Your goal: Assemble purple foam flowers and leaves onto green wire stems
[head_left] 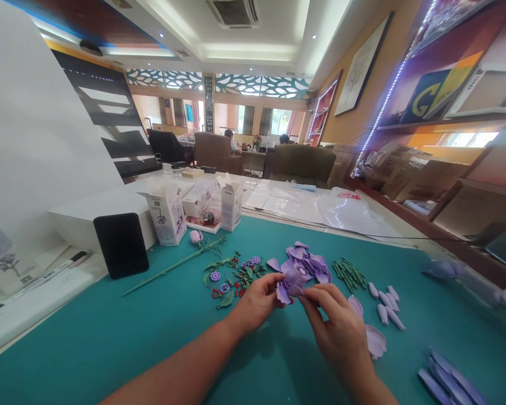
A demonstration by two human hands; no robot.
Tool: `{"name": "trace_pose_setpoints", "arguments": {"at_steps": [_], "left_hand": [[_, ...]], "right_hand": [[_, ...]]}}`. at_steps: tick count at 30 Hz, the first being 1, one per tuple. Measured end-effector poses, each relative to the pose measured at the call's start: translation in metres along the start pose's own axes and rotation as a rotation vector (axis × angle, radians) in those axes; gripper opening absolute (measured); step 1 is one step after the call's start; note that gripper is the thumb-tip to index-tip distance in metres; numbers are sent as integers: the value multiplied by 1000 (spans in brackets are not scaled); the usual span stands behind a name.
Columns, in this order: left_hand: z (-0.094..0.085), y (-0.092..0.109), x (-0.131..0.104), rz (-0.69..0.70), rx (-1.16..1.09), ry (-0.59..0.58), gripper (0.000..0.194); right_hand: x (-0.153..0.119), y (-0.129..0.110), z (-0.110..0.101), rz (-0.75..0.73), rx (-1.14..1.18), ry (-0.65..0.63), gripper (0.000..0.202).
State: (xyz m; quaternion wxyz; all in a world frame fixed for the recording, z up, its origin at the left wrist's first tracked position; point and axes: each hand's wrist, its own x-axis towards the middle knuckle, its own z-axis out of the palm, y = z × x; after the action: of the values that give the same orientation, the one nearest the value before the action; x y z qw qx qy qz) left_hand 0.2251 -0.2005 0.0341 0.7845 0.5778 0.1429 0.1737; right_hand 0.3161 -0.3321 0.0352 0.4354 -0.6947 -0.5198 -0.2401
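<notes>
Both hands meet at a purple flower [294,277] made of petal pieces, raised over the green mat [172,343]. My left hand [259,298] grips its left side, fingers closed round the lower petals. On the other side, my right hand [335,320] pinches a petal at the flower's lower right edge. Loose purple petals [320,268] lie just behind the flower. Pale petals [375,341] rest beside my right hand, partly hidden by it. Green stem pieces [349,274] are piled to the right, with pale bud-like pieces [388,304] beyond them.
Small green, red and purple parts [244,273] are scattered left of the hands. A long green stem with a pink bud [196,237], a black tablet [121,245] and open boxes [231,203] stand or lie farther left. Long purple pieces [449,378] lie at front right.
</notes>
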Motion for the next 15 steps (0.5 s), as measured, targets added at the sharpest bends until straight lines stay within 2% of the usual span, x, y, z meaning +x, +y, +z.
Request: {"name": "trace_pose_setpoints", "arguments": {"at_steps": [9, 12, 15], "left_hand": [[0, 0, -1, 4, -43, 52, 49], [-7, 3, 1, 16, -76, 77, 47], [-18, 11, 5, 44, -180, 144, 41]], "right_hand": [[0, -2, 1, 55, 85, 8, 19], [4, 12, -4, 116, 96, 20, 22], [5, 39, -6, 146, 10, 12, 22]]}}
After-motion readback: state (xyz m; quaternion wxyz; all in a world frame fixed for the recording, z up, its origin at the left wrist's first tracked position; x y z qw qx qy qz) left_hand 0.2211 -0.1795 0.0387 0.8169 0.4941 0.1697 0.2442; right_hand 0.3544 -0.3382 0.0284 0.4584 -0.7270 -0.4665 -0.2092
